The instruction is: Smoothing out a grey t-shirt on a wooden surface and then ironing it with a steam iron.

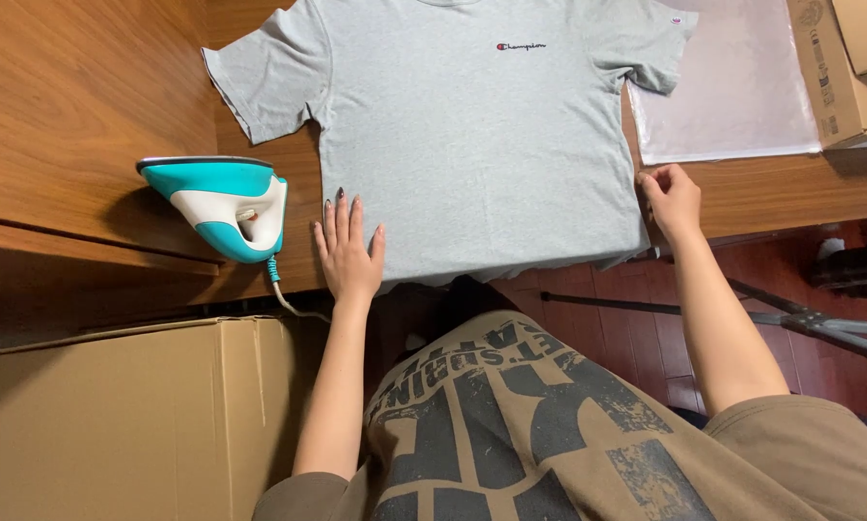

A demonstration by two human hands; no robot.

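On wooden desk [86, 106], grey t-shirt [462, 135] spread front up, neck away from person, hem at near edge. Left hand [348, 249] flat, fingers open, pressing on lower left corner of shirt. Right hand [673, 199] curled, pinching hem at lower right corner. Fabric soft knit, mostly smooth, sleeves out to both sides; looks like smoothing well along, w/ bottom edge being pulled straight. Teal & white iron [223, 205] standing on its heel just left of shirt, not touched, cord hanging off desk edge. Clear plastic bag [732, 96] glossy, flat, beside right sleeve. Cardboard boxes: one [843, 68] at far right, bigger one [115, 415] below desk at left.
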